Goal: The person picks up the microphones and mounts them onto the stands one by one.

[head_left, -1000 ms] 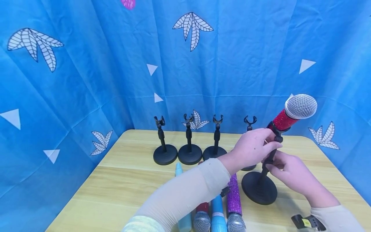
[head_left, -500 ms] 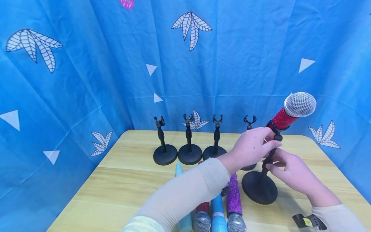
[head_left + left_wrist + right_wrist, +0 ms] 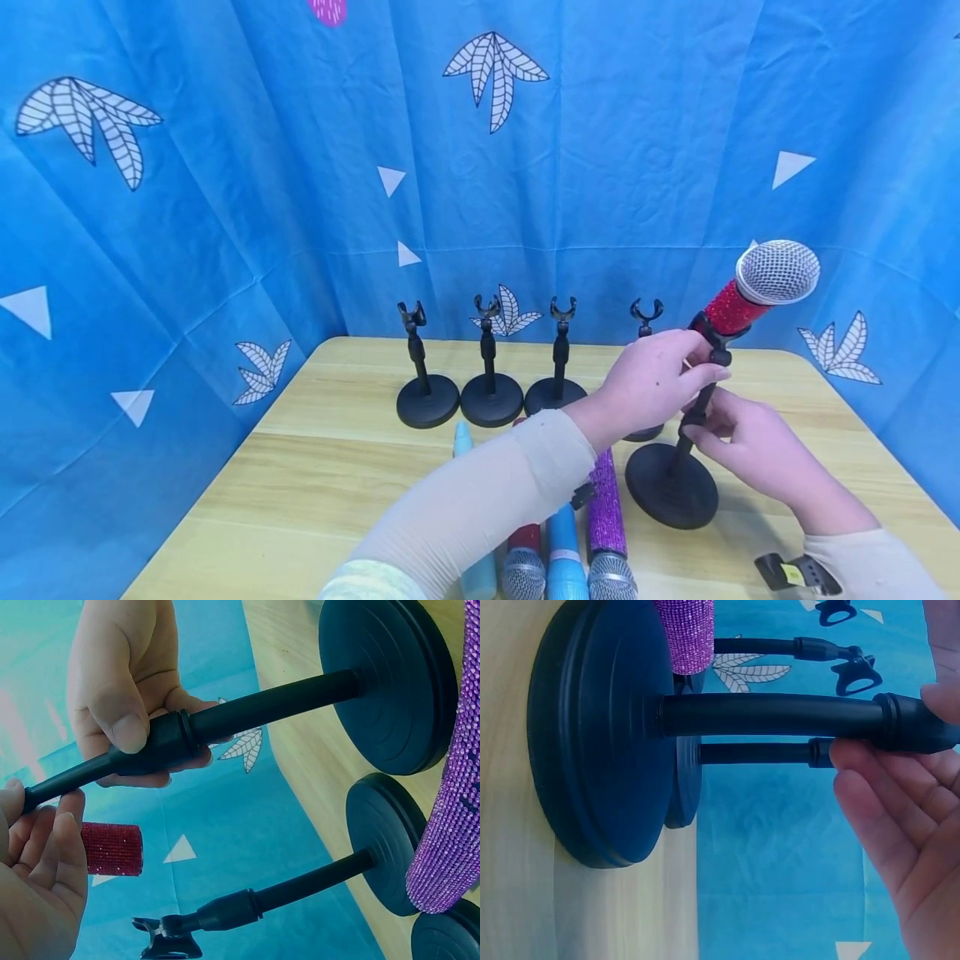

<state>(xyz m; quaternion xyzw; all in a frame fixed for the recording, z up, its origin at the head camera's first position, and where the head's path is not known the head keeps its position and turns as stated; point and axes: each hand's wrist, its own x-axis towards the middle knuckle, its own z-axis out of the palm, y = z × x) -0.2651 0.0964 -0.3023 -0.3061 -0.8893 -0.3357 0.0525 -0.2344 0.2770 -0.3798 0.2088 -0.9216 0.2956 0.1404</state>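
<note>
A red glittery microphone (image 3: 737, 308) with a silver mesh head sits tilted in the clip of a black desk microphone stand (image 3: 672, 487) at the right of the table. My left hand (image 3: 660, 379) pinches the thin upper pole just below the clip. Lower down, the fingers and thumb of my right hand (image 3: 750, 442) grip the collar at mid-pole. In the left wrist view the collar (image 3: 161, 742) lies between the right thumb and fingers, and the microphone's red lower end (image 3: 112, 849) shows behind my left fingers. The round base (image 3: 600, 735) is near the table surface.
Several black stands with bare clips, such as the leftmost stand (image 3: 427, 400), line the back of the table (image 3: 300, 467). Below my left forearm lie a purple microphone (image 3: 606, 508), a blue one (image 3: 564, 542), a red one (image 3: 523, 567) and a light teal one (image 3: 480, 575).
Both hands keep their hold on the stand, and the microphone stays in its clip. Only tiny shifts show, the right fingers moving slightly on the collar.
</note>
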